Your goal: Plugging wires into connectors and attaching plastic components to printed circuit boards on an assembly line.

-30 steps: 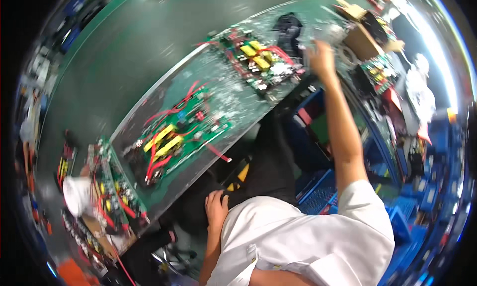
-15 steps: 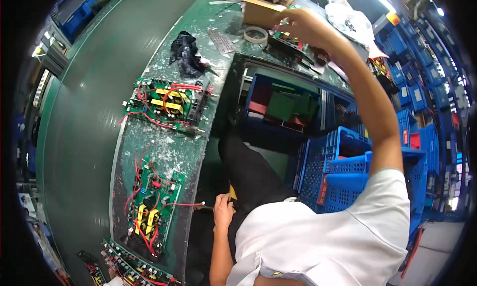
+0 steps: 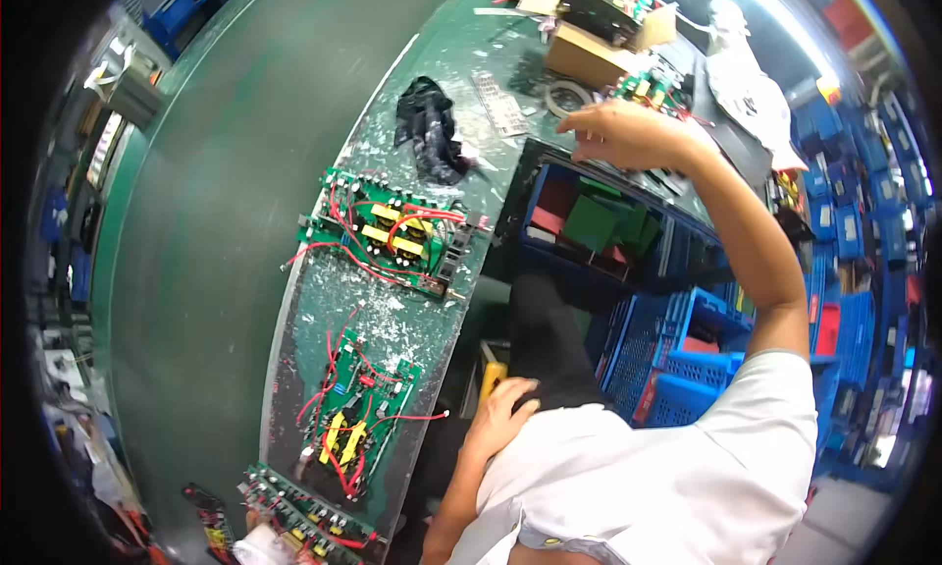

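Observation:
My right hand (image 3: 628, 133) is held out over the bench's inner edge, fingers stretched forward with nothing visible in them. Just beyond it are a green circuit board (image 3: 653, 86) and a roll of tape (image 3: 567, 99). My left hand (image 3: 502, 418) rests at my lap against the white shirt, fingers apart and holding nothing. Beside it is a yellow object (image 3: 493, 378), partly hidden. On the bench to the left lie two green circuit boards with red wires and yellow-taped transformers, one farther board (image 3: 392, 233) and one nearer board (image 3: 358, 408).
A crumpled black cloth (image 3: 428, 128) and a perforated sheet (image 3: 498, 104) lie on the bench (image 3: 392, 320). Behind them stands a cardboard box (image 3: 589, 56). Blue crates (image 3: 687, 398) stand at my right. A smooth green surface (image 3: 226, 270) runs along the left.
My right hand has drawn back from the parts at the far bench toward me. My left hand has moved from beside the thigh onto my lap, its fingers spreading. The whole view has shifted.

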The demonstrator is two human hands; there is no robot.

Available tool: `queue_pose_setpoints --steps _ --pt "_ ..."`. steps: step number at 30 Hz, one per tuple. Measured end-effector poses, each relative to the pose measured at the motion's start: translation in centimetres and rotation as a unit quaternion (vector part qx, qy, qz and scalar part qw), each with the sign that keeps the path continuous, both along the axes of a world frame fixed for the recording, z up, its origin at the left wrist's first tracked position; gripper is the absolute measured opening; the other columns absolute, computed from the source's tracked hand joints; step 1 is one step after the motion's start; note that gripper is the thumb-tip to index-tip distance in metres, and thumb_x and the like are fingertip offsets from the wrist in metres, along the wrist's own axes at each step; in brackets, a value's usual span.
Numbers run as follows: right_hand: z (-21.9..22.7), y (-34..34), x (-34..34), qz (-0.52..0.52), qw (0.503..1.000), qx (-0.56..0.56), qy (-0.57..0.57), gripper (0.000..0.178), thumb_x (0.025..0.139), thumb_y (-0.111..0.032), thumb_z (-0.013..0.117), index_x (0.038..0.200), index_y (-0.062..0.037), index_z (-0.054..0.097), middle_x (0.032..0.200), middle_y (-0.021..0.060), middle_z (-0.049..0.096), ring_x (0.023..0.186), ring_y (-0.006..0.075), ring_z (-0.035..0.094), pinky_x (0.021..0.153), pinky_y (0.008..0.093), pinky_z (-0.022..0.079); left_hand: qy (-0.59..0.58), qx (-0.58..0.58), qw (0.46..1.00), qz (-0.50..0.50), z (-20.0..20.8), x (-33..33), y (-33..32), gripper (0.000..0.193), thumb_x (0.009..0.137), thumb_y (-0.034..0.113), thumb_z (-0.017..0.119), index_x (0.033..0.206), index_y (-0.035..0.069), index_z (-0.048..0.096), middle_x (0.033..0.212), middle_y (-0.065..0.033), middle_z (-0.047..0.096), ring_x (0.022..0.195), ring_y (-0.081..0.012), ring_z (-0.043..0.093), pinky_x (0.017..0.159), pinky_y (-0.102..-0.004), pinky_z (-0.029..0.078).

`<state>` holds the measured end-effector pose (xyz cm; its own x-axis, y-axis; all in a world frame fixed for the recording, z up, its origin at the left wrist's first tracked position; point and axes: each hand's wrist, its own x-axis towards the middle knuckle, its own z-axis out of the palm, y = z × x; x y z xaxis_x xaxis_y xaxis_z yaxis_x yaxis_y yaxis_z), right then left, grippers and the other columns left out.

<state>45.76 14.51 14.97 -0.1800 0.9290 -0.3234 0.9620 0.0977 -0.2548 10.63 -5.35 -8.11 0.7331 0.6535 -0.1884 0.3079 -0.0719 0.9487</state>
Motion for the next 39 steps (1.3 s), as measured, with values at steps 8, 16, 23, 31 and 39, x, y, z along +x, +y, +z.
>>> queue_pose_setpoints --steps 8,16,23,31,39 --pt "13.3 -19.4 17.3 -0.274 0.949 0.154 -0.028 0.034 0.095 -0.014 0.064 0.127 -0.0039 0.061 0.104 0.012 0.07 0.092 0.0193 0.067 0.082 0.0337 0.052 -0.012 0.095 0.993 0.063 19.3 8.5 15.9 0.026 0.088 0.008 0.067 0.113 0.0 0.067 0.107 -0.0114 0.068 0.1 -0.0238 0.064 0.09 -0.0337 0.049" --pt "9.4 -50.3 19.0 -0.652 0.553 0.515 -0.065 0.027 0.098 -0.022 0.063 0.11 0.0006 0.069 0.083 0.0052 0.069 0.071 0.0098 0.063 0.066 0.0237 0.05 -0.071 -0.069 0.992 0.084 11.5 13.3 12.4 0.024 0.102 0.012 0.056 0.123 0.003 0.063 0.117 -0.0058 0.065 0.106 -0.0156 0.061 0.093 -0.0263 0.047" --pt "-1.3 -62.5 17.5 -0.752 0.654 0.084 0.005 0.051 0.089 -0.033 0.073 0.125 0.0003 0.062 0.11 0.014 0.069 0.1 0.0193 0.066 0.084 0.0323 0.052 -0.022 -0.244 0.968 -0.058 0.3 13.9 8.2 0.032 0.098 0.009 0.06 0.129 0.001 0.061 0.127 -0.008 0.063 0.114 -0.0178 0.061 0.096 -0.0268 0.046" --pt "-1.6 -55.5 14.7 -0.651 0.728 -0.186 -0.109 0.088 0.069 -0.027 0.085 0.141 0.006 0.047 0.142 0.0272 0.051 0.134 0.0369 0.048 0.111 0.0405 0.04 0.0 -0.18 0.983 0.025 -6.0 9.6 6.3 0.032 0.1 0.013 0.059 0.129 0.0 0.061 0.127 -0.0089 0.064 0.113 -0.0178 0.061 0.098 -0.0278 0.045" --pt "-3.1 -51.7 11.3 -0.663 0.714 -0.212 0.08 0.085 0.068 -0.034 0.088 0.135 0.0057 0.054 0.127 0.0232 0.063 0.122 0.0311 0.06 0.105 0.0366 0.046 0.24 0.07 0.961 0.118 -15.3 -7.1 1.9 0.032 0.098 0.014 0.061 0.123 -0.005 0.063 0.119 -0.0205 0.066 0.108 -0.0286 0.063 0.097 -0.0363 0.048"
